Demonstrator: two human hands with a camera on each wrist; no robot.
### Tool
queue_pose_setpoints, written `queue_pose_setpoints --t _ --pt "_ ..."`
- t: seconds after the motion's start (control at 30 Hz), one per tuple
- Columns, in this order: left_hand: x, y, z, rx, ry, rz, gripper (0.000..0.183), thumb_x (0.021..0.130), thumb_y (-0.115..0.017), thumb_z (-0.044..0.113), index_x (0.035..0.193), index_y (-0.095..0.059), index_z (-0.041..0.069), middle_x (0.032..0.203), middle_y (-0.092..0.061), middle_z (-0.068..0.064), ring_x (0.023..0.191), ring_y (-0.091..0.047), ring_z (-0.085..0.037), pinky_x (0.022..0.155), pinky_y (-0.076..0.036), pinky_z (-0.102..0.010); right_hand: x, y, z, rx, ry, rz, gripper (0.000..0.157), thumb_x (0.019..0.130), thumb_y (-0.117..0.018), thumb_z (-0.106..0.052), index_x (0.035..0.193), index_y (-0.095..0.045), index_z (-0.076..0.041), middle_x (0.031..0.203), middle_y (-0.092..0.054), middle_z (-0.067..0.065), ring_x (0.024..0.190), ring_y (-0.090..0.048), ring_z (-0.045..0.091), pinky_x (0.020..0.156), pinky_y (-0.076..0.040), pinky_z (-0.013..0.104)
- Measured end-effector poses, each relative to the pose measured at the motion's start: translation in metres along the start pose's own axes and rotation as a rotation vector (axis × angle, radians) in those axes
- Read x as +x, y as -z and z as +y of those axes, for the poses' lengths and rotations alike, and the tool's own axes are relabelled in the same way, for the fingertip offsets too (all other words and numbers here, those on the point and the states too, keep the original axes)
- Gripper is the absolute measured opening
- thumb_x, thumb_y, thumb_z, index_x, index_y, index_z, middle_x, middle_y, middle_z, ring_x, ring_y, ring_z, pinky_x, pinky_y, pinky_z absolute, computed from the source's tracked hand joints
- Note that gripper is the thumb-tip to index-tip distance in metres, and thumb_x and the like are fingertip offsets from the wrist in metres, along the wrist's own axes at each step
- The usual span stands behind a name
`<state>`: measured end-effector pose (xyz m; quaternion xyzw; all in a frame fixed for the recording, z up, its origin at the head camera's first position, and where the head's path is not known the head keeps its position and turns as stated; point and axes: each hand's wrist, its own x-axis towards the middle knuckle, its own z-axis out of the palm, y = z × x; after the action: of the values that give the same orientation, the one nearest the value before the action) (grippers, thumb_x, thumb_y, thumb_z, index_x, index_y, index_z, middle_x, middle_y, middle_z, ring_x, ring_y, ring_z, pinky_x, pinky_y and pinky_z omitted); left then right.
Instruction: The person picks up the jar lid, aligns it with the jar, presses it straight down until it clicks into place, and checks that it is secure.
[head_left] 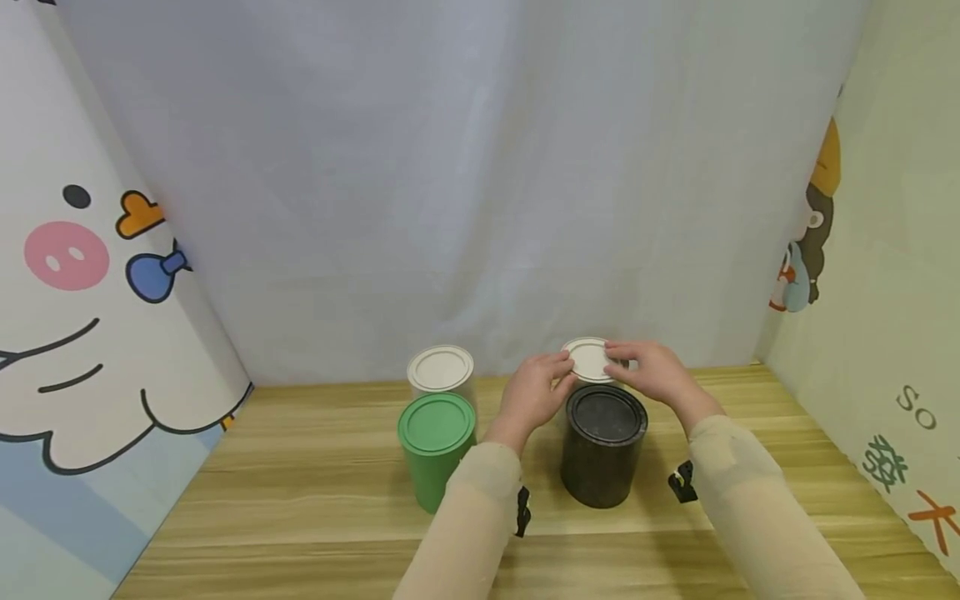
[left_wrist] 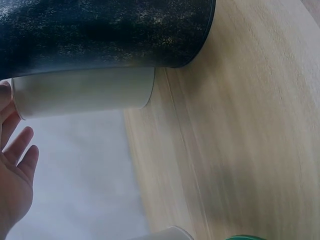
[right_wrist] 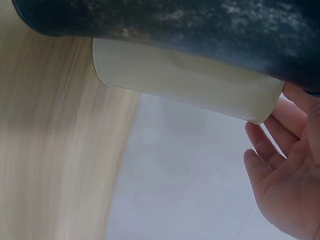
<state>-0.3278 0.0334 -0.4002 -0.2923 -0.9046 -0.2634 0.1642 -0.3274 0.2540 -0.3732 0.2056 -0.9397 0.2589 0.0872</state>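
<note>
Behind a black canister (head_left: pixel 602 462) with a recessed round lid stands a white canister (head_left: pixel 587 360), its lower part hidden in the head view. My left hand (head_left: pixel 534 390) holds the white lid's rim from the left, with thumb and fingertips at the edge. From the right, my right hand (head_left: pixel 660 375) grips the same rim, thumb and forefinger apart. Both wrist views show the white canister (right_wrist: pixel 190 80) with its base on the table. The remaining fingers of the left hand (left_wrist: pixel 15 175) and right hand (right_wrist: pixel 290 165) hang loosely bent. The black canister partly covers both grips there.
A green canister (head_left: pixel 435 425) stands left of my left forearm, with another white canister (head_left: pixel 441 368) behind it. The wooden table (head_left: pixel 315 475) meets a pale cloth backdrop (head_left: pixel 450 208) close behind the canisters. Printed cartoon panels (head_left: pixel 67 333) flank both sides.
</note>
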Motion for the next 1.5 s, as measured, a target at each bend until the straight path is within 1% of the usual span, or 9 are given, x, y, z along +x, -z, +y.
queue_pose_setpoints --t 0.1,0.27,0.43,0.67,0.93,1.1,1.3,1.4,1.5 --pt "0.001 0.003 0.001 0.009 -0.002 -0.022 0.032 0.098 -0.063 0.023 0.127 -0.069 0.01 0.136 -0.061 -0.001 0.125 -0.056 -0.023 0.107 -0.042 -0.033 0.002 0.001 -0.001 -0.021 0.009 -0.008 0.039 0.095 -0.065 -0.015 0.125 -0.063 0.009 0.134 -0.058 0.023 0.124 -0.051 0.045 0.103 -0.04 0.059" --pt "0.003 0.01 0.003 0.015 0.009 -0.097 0.035 0.1 -0.061 0.025 0.131 -0.066 0.01 0.139 -0.058 -0.002 0.127 -0.054 -0.025 0.108 -0.041 -0.034 0.003 0.0 -0.002 -0.023 0.003 -0.005 0.038 0.095 -0.065 -0.015 0.125 -0.063 0.009 0.133 -0.059 0.022 0.124 -0.052 0.045 0.103 -0.04 0.059" --pt "0.006 0.012 0.002 0.011 0.015 -0.138 0.037 0.1 -0.061 0.027 0.133 -0.064 0.01 0.141 -0.057 -0.002 0.129 -0.053 -0.026 0.109 -0.04 -0.035 0.003 0.0 -0.001 -0.013 -0.006 0.001 0.038 0.095 -0.065 -0.015 0.125 -0.064 0.008 0.133 -0.059 0.021 0.124 -0.052 0.045 0.103 -0.04 0.058" --pt "0.006 0.013 0.0 0.013 -0.008 -0.137 0.037 0.1 -0.061 0.025 0.133 -0.064 0.009 0.141 -0.057 -0.003 0.128 -0.053 -0.026 0.108 -0.041 -0.035 0.003 0.0 -0.001 -0.026 -0.002 0.006 0.038 0.095 -0.064 -0.015 0.125 -0.064 0.008 0.133 -0.059 0.021 0.123 -0.052 0.045 0.102 -0.041 0.058" --pt "0.003 0.012 -0.002 0.027 -0.016 -0.157 0.038 0.1 -0.06 0.022 0.136 -0.062 0.011 0.145 -0.053 -0.001 0.13 -0.052 -0.026 0.108 -0.041 -0.035 0.001 -0.002 -0.001 -0.024 0.053 0.033 0.034 0.095 -0.065 -0.011 0.124 -0.065 0.008 0.13 -0.06 0.023 0.121 -0.054 0.045 0.102 -0.042 0.058" --pt "0.002 0.012 -0.003 0.023 -0.045 -0.154 0.039 0.099 -0.061 0.02 0.136 -0.061 0.009 0.145 -0.053 -0.004 0.13 -0.052 -0.028 0.109 -0.04 -0.036 -0.002 -0.003 0.002 0.002 0.079 0.025 0.033 0.096 -0.064 -0.009 0.124 -0.064 0.008 0.132 -0.059 0.023 0.122 -0.053 0.046 0.102 -0.041 0.06" --pt "0.0 0.01 -0.005 0.001 -0.081 -0.156 0.04 0.1 -0.06 0.017 0.138 -0.059 0.006 0.147 -0.051 -0.008 0.131 -0.05 -0.029 0.111 -0.037 -0.036 -0.005 -0.003 0.007 0.033 0.083 0.011 0.036 0.096 -0.063 -0.008 0.128 -0.061 0.008 0.137 -0.054 0.024 0.125 -0.05 0.046 0.104 -0.038 0.061" --pt "-0.001 0.01 -0.007 -0.01 -0.084 -0.143 0.041 0.099 -0.059 0.016 0.139 -0.058 0.005 0.147 -0.05 -0.008 0.132 -0.049 -0.029 0.112 -0.036 -0.036 -0.007 -0.003 0.008 0.034 0.106 0.035 0.036 0.096 -0.064 -0.007 0.128 -0.062 0.008 0.136 -0.055 0.024 0.123 -0.051 0.046 0.104 -0.038 0.061" --pt "-0.003 0.009 -0.008 -0.053 -0.076 -0.114 0.041 0.099 -0.059 0.013 0.139 -0.057 0.004 0.146 -0.051 -0.009 0.133 -0.049 -0.029 0.112 -0.035 -0.036 -0.01 -0.003 0.009 0.026 0.137 0.08 0.035 0.094 -0.065 -0.004 0.127 -0.063 0.007 0.133 -0.058 0.025 0.12 -0.054 0.046 0.102 -0.04 0.061"
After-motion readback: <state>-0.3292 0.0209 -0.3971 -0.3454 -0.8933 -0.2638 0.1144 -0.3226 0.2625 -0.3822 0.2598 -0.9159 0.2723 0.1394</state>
